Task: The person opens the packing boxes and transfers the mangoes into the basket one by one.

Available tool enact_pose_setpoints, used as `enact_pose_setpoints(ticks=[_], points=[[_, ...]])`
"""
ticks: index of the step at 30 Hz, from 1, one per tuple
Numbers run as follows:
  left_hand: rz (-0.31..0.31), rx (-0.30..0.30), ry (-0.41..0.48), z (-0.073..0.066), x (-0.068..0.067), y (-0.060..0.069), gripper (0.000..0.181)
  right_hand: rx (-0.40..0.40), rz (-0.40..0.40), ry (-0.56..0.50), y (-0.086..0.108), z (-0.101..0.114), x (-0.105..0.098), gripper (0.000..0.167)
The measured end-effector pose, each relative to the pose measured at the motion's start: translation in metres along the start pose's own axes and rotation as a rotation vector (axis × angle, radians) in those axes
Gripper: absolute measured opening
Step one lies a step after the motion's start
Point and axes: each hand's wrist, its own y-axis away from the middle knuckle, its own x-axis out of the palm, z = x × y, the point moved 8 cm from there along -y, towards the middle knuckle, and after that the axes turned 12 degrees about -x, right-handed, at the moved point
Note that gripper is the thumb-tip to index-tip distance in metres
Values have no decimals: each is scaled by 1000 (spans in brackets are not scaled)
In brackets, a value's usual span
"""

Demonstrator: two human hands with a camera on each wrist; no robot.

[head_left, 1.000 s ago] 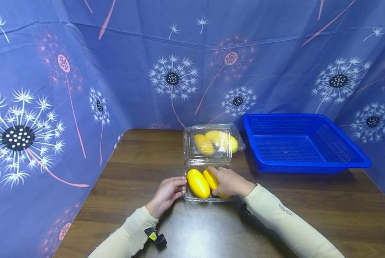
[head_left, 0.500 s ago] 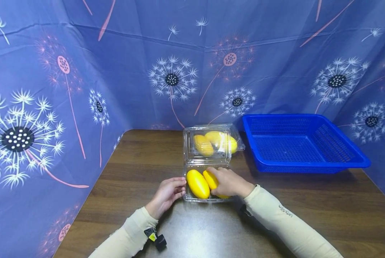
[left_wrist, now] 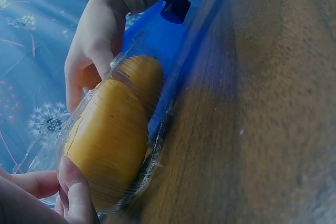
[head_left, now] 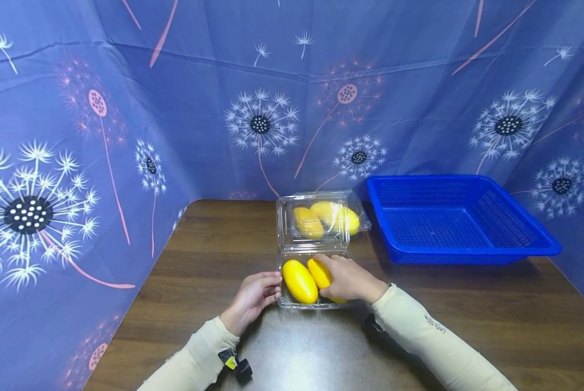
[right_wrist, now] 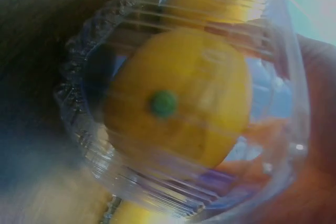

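A clear plastic clamshell container (head_left: 315, 306) stands with its lid (head_left: 286, 225) folded back, and yellow mangoes lie inside. One mango (head_left: 300, 282) fills the left part of it. My right hand (head_left: 351, 279) reaches in from the right and grips another mango (head_left: 318, 271), covering much of it. My left hand (head_left: 251, 300) pinches the container's left rim; the left wrist view shows the thumb (left_wrist: 72, 174) against the plastic. Through the container wall, the right wrist view shows a mango (right_wrist: 178, 77) with a green stem spot (right_wrist: 163, 103), blurred.
Behind the lid lies a second clear container (head_left: 365, 222) with several mangoes (head_left: 327, 212). A blue perforated basket (head_left: 472, 253) stands at the back right of the wooden table (head_left: 213, 239). A patterned blue cloth (head_left: 199, 136) hangs behind and to the left.
The head view has tilted slightly, so everything sits a little lower in it. Both hands keep their places on the container and the mango.
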Motion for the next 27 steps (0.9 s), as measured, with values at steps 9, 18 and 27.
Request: enact_pose_setpoints(ticks=[9, 18, 27], points=[[2, 1, 5, 4, -1, -1, 25, -35, -44, 21, 4, 3, -4, 77], [-6, 0, -6, 1, 0, 0, 27, -52, -80, 25, 7, 6, -12, 77], [-17, 6, -5, 0, 0, 1, 28, -75, -101, 15, 8, 9, -19, 77]])
